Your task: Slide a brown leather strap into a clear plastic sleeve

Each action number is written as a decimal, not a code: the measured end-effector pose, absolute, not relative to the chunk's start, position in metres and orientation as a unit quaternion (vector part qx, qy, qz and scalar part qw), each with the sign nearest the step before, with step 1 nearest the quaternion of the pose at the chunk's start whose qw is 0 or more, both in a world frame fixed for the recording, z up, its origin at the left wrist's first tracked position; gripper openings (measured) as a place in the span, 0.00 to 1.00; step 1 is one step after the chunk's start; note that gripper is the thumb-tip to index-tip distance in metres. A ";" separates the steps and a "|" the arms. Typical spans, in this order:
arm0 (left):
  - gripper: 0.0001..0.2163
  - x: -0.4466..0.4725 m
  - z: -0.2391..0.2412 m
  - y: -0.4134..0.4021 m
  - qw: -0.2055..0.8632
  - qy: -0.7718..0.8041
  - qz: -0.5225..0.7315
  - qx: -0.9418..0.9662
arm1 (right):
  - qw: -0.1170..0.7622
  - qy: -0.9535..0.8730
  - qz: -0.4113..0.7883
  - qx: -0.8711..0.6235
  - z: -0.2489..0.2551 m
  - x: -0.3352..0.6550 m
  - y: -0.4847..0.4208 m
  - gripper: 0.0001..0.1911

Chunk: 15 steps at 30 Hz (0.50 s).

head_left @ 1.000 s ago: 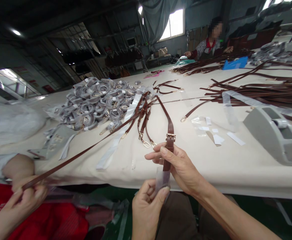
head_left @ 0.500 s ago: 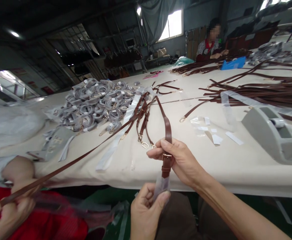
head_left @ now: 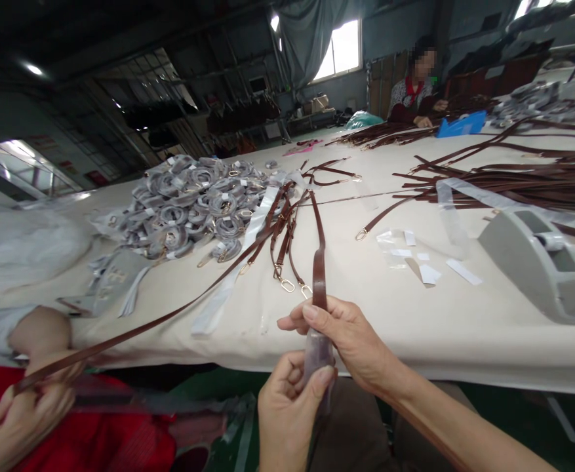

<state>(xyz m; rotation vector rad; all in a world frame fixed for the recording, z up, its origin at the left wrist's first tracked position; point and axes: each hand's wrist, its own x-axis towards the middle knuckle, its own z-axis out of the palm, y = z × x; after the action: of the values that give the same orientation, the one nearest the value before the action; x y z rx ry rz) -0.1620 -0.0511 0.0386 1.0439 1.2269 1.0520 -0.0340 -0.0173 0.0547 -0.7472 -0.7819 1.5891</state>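
A brown leather strap runs toward me from the pile of straps on the table. My right hand pinches it between thumb and fingers near its close end. Just below, my left hand is closed on a clear plastic sleeve, which surrounds the strap's end; the buckle seen earlier is now hidden. Left of my right hand lie several straps with gold oval rings. At far left, a co-worker's hand grips another strap stretched out from the same pile.
A heap of coiled, wrapped straps lies at the table's left. A grey tape dispenser stands at right, beside paper scraps and a strap stack. Another person sits across the table.
The plastic sleeve has moved up over the buckle end of the strap. My right hand has shifted slightly down and left along the strap.
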 end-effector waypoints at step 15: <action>0.17 -0.173 0.027 -0.046 0.561 0.501 0.450 0.481 | 0.520 -0.405 0.664 -0.354 0.051 -0.030 -0.018 0.19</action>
<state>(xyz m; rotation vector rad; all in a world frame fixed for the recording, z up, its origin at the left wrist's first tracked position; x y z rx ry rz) -0.1729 -0.0464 0.0272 1.1334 1.1812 1.0589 -0.0304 -0.0178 0.0507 -0.8478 -0.9704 1.5918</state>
